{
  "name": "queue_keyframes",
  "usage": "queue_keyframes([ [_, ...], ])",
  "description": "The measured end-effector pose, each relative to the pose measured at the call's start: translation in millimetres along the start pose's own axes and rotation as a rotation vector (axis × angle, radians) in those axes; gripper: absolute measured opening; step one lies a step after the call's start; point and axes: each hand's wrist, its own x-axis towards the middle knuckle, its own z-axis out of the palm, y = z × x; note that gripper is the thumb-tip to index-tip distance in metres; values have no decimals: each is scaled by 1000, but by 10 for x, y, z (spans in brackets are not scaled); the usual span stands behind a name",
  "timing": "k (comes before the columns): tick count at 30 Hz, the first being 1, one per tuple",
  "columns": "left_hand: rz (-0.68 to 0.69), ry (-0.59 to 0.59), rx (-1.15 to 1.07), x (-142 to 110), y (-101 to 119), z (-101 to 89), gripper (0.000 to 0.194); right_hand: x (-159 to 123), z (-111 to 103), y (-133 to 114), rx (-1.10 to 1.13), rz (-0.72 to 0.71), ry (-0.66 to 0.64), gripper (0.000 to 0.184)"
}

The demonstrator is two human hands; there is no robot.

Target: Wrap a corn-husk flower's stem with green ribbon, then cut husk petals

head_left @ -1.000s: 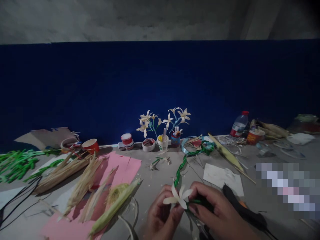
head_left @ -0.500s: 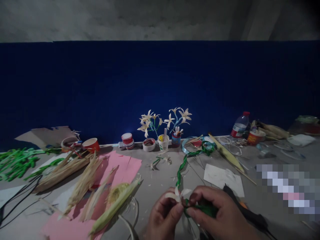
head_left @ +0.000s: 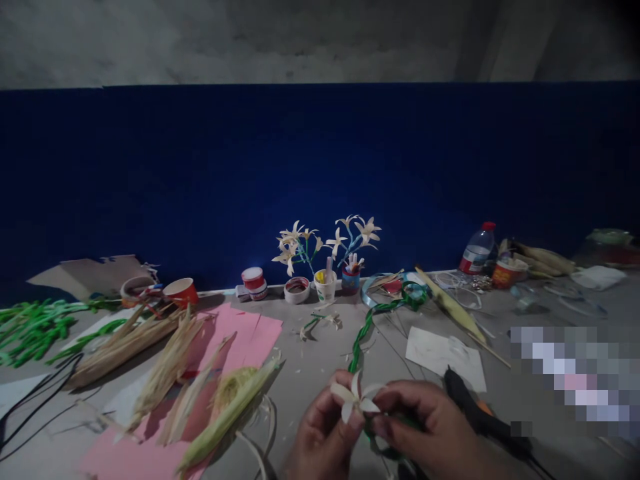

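Note:
Low in the middle of the view, my left hand (head_left: 323,437) and my right hand (head_left: 430,430) are closed together on a small cream husk flower (head_left: 355,398). Left fingertips pinch it just under the petals. My right hand's fingers wrap the green-taped stem (head_left: 380,440) beside it. A green ribbon (head_left: 367,330) runs from the flower away across the grey table (head_left: 320,360) to a ribbon roll (head_left: 413,291). A black glue gun (head_left: 480,417) lies just right of my right hand.
Dried corn husks (head_left: 165,363) and a corn cob (head_left: 227,410) lie on pink paper (head_left: 240,333) at left. Green leaf pieces (head_left: 30,327), cups (head_left: 181,291), paint pots (head_left: 254,279), finished flowers (head_left: 325,243), a water bottle (head_left: 477,250) and white paper (head_left: 443,350) stand around.
The flower dipped down between my fingers, then came back up with its petals spread. My right hand has turned the green stem lower and closer to me.

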Motion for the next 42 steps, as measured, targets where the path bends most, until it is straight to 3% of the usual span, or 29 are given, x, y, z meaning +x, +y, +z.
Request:
queue_keyframes([
  [3,-40,27,-21,6,-30,-4,30,-32,36,7,-12,-7,57,6],
  [9,67,57,-36,24,-127,-52,32,-78,102,-5,-112,-84,174,8],
  [18,3,29,35,-9,-28,-31,31,-89,26,-25,-404,-194,126,13],
  [21,26,4,34,-5,-20,-13,24,-99,-2,-107,-549,-265,64,12],
  [23,50,-5,45,-3,-25,-9,24,-108,0,-154,-591,-282,92,8],
  [36,-32,-60,-85,19,13,14,20,-107,41,-54,-444,-249,217,4],
  [42,-28,-89,-44,17,8,-6,17,-59,-20,-105,-480,-124,51,6],
])
